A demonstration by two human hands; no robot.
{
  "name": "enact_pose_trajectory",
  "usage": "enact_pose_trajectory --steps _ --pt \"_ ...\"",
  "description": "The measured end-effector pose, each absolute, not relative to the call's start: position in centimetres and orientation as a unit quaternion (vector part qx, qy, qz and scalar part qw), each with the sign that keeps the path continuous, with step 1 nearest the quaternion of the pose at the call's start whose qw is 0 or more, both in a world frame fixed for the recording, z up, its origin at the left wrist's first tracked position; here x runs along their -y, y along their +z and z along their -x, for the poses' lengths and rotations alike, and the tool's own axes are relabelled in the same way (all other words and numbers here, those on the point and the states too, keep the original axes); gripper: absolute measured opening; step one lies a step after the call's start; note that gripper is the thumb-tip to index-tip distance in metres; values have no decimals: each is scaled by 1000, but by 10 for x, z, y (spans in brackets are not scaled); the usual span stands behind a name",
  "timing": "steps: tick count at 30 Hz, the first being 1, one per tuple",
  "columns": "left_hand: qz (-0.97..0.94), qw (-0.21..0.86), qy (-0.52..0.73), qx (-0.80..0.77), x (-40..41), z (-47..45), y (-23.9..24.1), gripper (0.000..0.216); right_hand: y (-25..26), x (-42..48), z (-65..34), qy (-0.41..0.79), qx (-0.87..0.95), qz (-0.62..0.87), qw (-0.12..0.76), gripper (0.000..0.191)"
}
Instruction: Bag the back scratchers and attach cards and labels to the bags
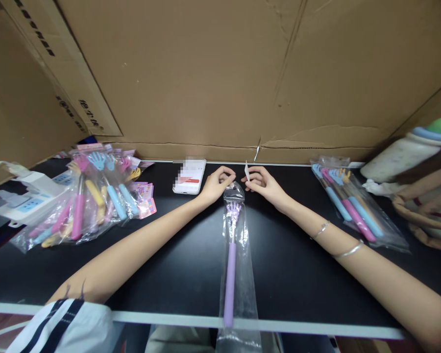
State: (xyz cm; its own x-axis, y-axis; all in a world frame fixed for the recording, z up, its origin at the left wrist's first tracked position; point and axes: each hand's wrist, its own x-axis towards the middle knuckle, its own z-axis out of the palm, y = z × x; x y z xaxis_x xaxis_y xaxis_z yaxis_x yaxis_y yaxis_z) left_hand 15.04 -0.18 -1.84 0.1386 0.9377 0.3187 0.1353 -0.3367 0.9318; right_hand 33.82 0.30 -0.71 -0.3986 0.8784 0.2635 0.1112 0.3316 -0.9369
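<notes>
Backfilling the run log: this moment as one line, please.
left hand: at clear bag's top | right hand: pinching small white slip | bag contents: purple back scratcher | nearby: smartphone, bagged back scratchers

Toward the desk's (297, 274) left edge, back scratchers (79, 208) are heaped; by the back edge, a smartphone (187, 184) is placed; across the front, a plastic sleeve (247, 289).

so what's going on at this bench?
A person has a purple back scratcher in a clear bag laid out on the black table, the bag's near end past the edge. The left hand is at the bag's far end; whether it grips it, I can't tell. The right hand pinches a small white piece. More bagged scratchers lie on both sides, left and right.
</notes>
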Motion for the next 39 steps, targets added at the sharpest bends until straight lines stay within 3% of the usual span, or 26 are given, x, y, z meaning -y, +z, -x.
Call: enact_pose_trajectory --steps 12,26,39 --pt "-640 362 528 -424 4 -149 -20 13 -13 16 -321 333 790 336 390 39" --pt "-682 395 474 -393 3 -150 -24 29 -14 2 -328 475 618 398 483 58" --pt "-667 391 500 -391 4 -150 -21 25 -13 4 -329 447 611 411 508 57"
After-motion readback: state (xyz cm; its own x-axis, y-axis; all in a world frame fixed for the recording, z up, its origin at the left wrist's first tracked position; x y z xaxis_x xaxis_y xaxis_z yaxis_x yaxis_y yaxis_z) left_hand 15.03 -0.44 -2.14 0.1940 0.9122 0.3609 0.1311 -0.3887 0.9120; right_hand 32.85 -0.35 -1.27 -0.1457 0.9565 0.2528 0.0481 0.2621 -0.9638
